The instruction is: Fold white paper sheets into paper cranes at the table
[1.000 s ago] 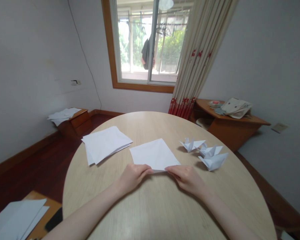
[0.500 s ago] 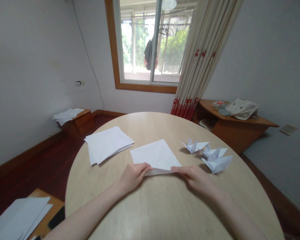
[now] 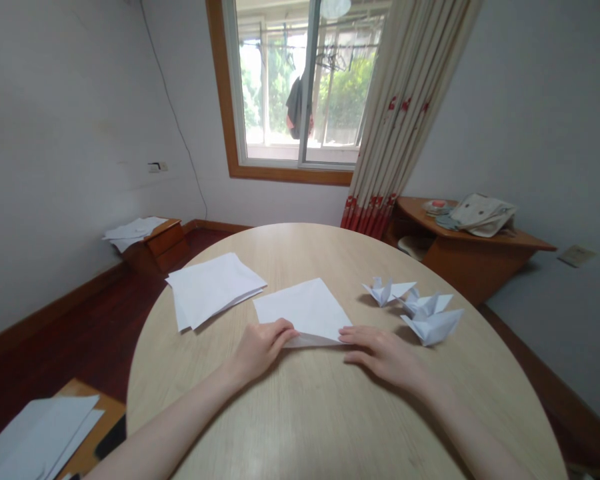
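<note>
A square white sheet of paper (image 3: 303,308) lies in the middle of the round wooden table (image 3: 330,413). My left hand (image 3: 261,346) pinches the sheet's near left corner and lifts that edge a little off the table. My right hand (image 3: 381,355) rests at the near right corner with its fingers stretched almost flat, the tips touching the paper's edge. A stack of white sheets (image 3: 211,288) sits to the left. Three folded white paper birds (image 3: 420,310) stand in a row to the right.
A low wooden cabinet (image 3: 153,241) with papers stands at the left wall. A corner desk (image 3: 467,257) with a bag is at the right, beside a curtain (image 3: 405,113). More white paper (image 3: 35,437) lies on a stool at lower left.
The near edge of the sheet has been lifted slightly by my left hand. My right hand's fingers have flattened out at the right corner. The camera has shifted a little.
</note>
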`<state>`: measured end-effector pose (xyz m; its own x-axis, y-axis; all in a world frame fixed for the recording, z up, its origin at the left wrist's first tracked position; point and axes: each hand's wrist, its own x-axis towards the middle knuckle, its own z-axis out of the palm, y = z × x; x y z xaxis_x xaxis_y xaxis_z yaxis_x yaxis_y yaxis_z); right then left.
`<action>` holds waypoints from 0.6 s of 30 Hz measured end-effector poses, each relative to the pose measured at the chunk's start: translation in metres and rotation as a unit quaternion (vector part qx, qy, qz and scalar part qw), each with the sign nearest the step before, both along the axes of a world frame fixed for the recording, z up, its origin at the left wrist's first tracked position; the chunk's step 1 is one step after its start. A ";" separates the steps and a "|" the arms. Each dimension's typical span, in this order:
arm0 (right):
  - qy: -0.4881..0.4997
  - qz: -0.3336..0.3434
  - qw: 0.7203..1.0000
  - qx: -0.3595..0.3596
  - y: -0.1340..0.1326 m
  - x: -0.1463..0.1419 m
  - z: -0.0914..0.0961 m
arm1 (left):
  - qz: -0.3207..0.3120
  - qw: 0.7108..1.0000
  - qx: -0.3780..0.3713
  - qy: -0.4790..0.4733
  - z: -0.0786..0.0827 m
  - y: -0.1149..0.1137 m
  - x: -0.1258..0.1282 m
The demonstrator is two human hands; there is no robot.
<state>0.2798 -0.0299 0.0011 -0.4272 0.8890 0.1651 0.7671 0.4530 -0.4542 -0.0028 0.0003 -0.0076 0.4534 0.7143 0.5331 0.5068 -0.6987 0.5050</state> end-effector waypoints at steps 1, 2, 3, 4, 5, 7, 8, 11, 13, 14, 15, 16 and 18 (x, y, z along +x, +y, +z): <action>0.009 0.008 1.000 0.000 -0.001 -0.004 0.002 | 0.004 1.000 -0.001 0.000 0.000 0.000 0.000; 0.016 0.022 1.000 -0.001 -0.002 -0.009 0.004 | 0.007 1.000 0.001 -0.001 0.000 0.000 0.001; 0.025 0.031 0.999 0.000 -0.004 -0.013 0.006 | 0.009 1.000 0.005 -0.002 0.001 -0.001 0.001; 0.033 0.034 0.999 0.002 -0.005 -0.017 0.007 | 0.010 1.000 0.009 -0.004 0.001 -0.001 0.001; 0.040 0.033 0.999 0.005 -0.005 -0.021 0.007 | 0.011 1.000 0.014 -0.004 0.001 -0.001 0.002; 0.047 0.022 0.999 0.013 -0.006 -0.027 0.005 | 0.013 1.000 0.024 -0.004 0.002 -0.002 0.002; 0.049 0.016 0.999 0.014 -0.006 -0.029 0.003 | 0.016 0.999 0.027 -0.003 0.003 -0.003 0.003; 0.052 -0.012 0.999 0.004 -0.004 -0.036 -0.006 | 0.027 0.999 0.033 0.000 0.004 -0.004 0.003; 0.046 -0.035 0.998 -0.003 -0.004 -0.039 -0.012 | 0.033 0.999 0.037 0.000 0.004 -0.004 0.003; 0.041 -0.040 0.998 -0.003 -0.003 -0.041 -0.014 | 0.035 0.999 0.042 -0.001 0.003 -0.004 0.003; 0.036 -0.045 0.998 -0.002 -0.003 -0.042 -0.016 | 0.037 0.998 0.049 -0.003 0.003 -0.004 0.003; 0.033 -0.047 0.998 -0.002 -0.003 -0.043 -0.017 | 0.039 0.998 0.058 -0.005 0.002 -0.004 0.003; 0.032 -0.050 0.998 -0.003 -0.003 -0.044 -0.017 | 0.044 0.996 0.076 -0.006 0.001 -0.004 0.003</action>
